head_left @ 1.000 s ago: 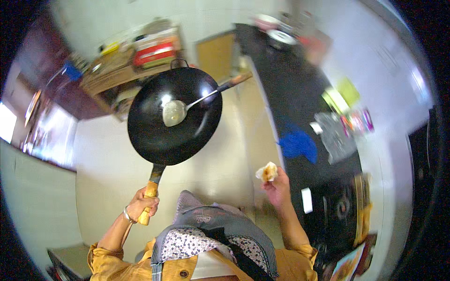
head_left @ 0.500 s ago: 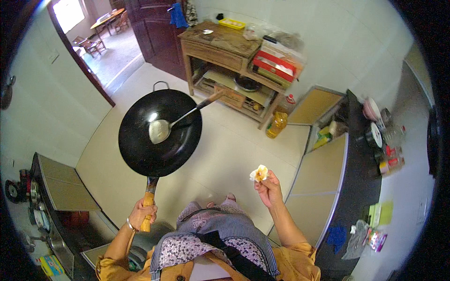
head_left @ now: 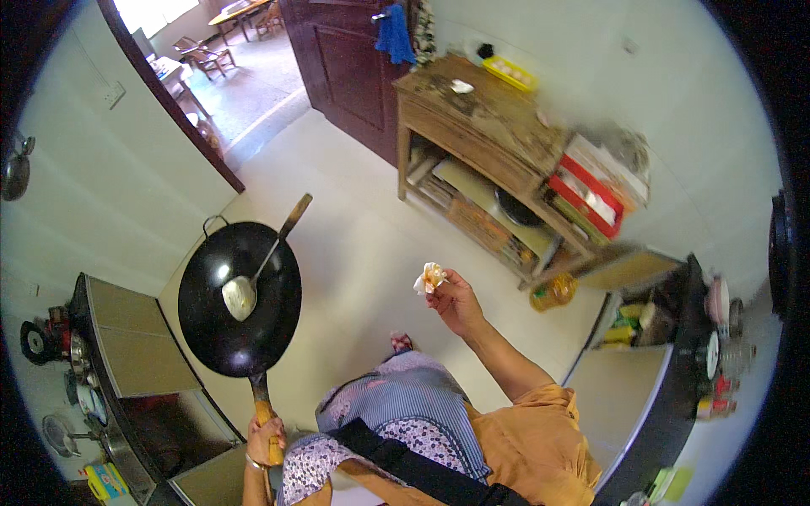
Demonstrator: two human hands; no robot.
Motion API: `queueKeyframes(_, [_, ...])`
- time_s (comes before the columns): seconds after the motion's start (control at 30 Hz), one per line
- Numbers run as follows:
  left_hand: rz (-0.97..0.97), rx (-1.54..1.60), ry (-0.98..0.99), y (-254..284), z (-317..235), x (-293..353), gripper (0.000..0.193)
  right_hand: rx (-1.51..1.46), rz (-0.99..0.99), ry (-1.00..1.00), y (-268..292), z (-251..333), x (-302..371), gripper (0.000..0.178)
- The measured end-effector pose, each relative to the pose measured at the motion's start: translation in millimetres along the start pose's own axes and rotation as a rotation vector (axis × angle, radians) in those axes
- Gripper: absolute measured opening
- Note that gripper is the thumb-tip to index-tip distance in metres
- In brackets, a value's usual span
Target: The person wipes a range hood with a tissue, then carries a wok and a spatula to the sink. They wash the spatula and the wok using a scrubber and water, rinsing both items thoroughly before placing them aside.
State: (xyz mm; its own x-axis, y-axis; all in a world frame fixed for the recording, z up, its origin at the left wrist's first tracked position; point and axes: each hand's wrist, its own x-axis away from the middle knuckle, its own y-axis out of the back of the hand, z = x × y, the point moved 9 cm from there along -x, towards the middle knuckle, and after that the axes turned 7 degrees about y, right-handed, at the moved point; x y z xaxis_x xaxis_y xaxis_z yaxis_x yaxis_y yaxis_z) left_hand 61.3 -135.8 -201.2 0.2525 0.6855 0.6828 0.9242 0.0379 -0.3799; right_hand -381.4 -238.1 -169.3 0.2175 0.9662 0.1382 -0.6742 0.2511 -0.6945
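My left hand (head_left: pixel 263 435) is closed round the wooden handle of a large black wok (head_left: pixel 245 346), which I carry above the floor on my left. A metal wok spatula (head_left: pixel 240 297) lies inside the wok; its long handle sticks out over the far right rim. On my right, the fingers of my right hand (head_left: pixel 460 308) pinch a crumpled white tissue (head_left: pixel 429 279) with yellow-brown stains. That hand is raised in front of me, apart from the wok.
Ahead right stands a worn wooden cabinet (head_left: pixel 477 114) with a yellow egg tray (head_left: pixel 510 73). An oil bottle (head_left: pixel 554 293) is on the floor beside it. Dark counters (head_left: pixel 650 405) run along both sides. An open doorway (head_left: pixel 245 76) is at the far left, beside a brown door (head_left: pixel 350 76).
The view has turned left, so the cabinet and door appear further right. In the picture, the wok has moved left and down, and my right hand left and slightly up. Both grips stay the same.
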Motion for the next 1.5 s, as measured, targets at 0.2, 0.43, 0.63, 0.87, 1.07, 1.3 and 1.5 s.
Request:
queueKeyframes(0.2, [-0.196, 0.005, 0.043, -4, -19, -34, 0.017, 0.072, 0.073, -0.043, -25, 22, -129, 0.019])
queueKeyframes(0.43, [-0.171, 0.157, 0.084, -10, -86, -103, 0.020, 0.063, 0.130, 0.036, -71, 23, -247, 0.019])
queueKeyframes(0.63, [-0.138, -0.150, 0.004, -19, -190, -195, 0.023, -0.022, -0.028, 0.035, -63, 4, -317, 0.024])
queueKeyframes(0.87, [0.019, -0.175, 0.049, -51, -293, -303, 0.029, -0.093, -0.197, 0.015, -36, -17, -399, 0.022])
queueKeyframes(1.07, [0.061, -0.243, 0.030, -83, -378, -402, 0.028, -0.135, -0.366, -0.031, -6, -36, -511, 0.017])
queueKeyframes(1.3, [0.057, -0.180, 0.041, -106, -468, -507, 0.031, -0.190, -0.254, -0.016, -60, -19, -703, 0.016])
queueKeyframes(1.5, [0.025, -0.117, -0.018, -102, -577, -573, 0.031, -0.148, 0.009, -0.105, -192, -55, -865, 0.015])
